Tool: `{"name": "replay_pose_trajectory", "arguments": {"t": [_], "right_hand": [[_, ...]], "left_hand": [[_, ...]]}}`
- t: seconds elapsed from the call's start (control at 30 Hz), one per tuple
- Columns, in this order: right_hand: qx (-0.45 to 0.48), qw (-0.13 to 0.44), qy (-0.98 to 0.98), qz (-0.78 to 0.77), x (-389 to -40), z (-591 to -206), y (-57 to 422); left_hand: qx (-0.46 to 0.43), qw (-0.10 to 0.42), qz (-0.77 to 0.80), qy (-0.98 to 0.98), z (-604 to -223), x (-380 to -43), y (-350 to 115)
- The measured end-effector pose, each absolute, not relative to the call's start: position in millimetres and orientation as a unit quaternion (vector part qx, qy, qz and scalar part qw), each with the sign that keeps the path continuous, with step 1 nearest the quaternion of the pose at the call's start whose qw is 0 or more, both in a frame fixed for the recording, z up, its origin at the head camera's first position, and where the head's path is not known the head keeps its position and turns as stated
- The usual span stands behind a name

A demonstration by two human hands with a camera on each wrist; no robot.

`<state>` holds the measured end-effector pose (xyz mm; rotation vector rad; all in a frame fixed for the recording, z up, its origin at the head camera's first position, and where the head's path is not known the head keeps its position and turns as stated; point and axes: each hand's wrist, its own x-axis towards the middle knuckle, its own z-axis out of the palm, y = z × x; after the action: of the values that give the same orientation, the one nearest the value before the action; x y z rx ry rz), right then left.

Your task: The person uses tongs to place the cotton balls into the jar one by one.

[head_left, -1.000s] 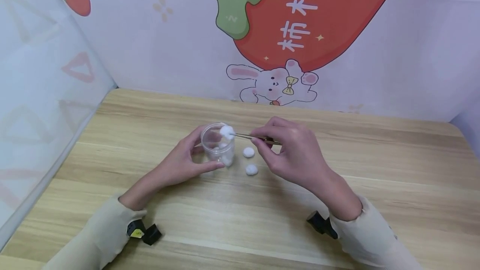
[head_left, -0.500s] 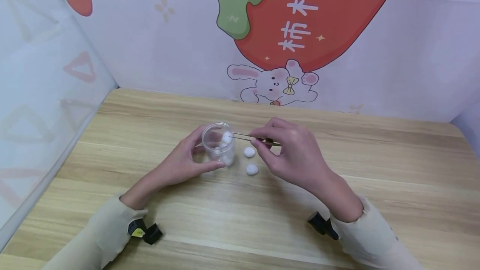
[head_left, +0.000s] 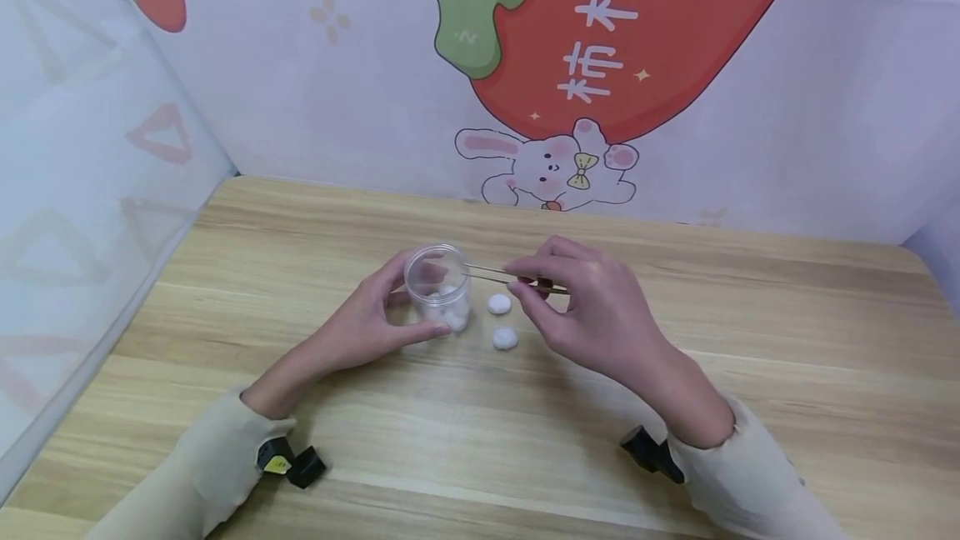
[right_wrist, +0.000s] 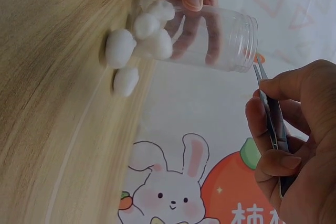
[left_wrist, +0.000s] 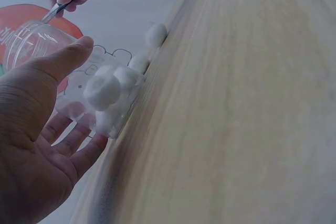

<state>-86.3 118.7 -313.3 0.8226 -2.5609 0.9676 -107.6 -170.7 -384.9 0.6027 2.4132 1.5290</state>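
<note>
My left hand (head_left: 378, 307) grips a clear plastic jar (head_left: 437, 277) that stands upright on the table, thumb in front and fingers round the far side. Several white cotton balls (right_wrist: 152, 27) lie at the bottom of the jar, seen through its wall in both wrist views. My right hand (head_left: 592, 298) pinches metal tweezers (right_wrist: 272, 121) between thumb and fingers. The tweezer tips are slightly apart with nothing between them, right at the jar's rim. Two more cotton balls, a farther one (head_left: 498, 304) and a nearer one (head_left: 505, 338), rest on the table just right of the jar.
The wood-grain table (head_left: 465, 457) meets a printed cloth backdrop (head_left: 300, 107) with a rabbit and a red fruit at its back edge. Another pale cloth (head_left: 75, 190) hangs along the left side. A black wrist device sits on each beige sleeve.
A cotton ball held in the tweezers at the jar's mouth was let go and dropped inside. The tweezer tips spread and drew back slightly to the right. The left hand stayed on the jar.
</note>
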Motion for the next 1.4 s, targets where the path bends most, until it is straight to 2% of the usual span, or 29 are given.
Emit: {"name": "replay_pose_trajectory", "arguments": {"t": [0.37, 0.97, 1.4], "right_hand": [[0.252, 0.113, -0.906, 0.32, -81, -315, 130], [0.213, 0.032, -0.932, 0.292, -68, -343, 156], [0.219, 0.013, -0.937, 0.271, -66, -355, 164]], "left_hand": [[0.206, 0.11, 0.528, 0.817, -384, -107, -170], [0.207, 0.111, 0.523, 0.819, -384, -107, -169], [0.21, 0.111, 0.524, 0.818, -385, -108, -170]]}}
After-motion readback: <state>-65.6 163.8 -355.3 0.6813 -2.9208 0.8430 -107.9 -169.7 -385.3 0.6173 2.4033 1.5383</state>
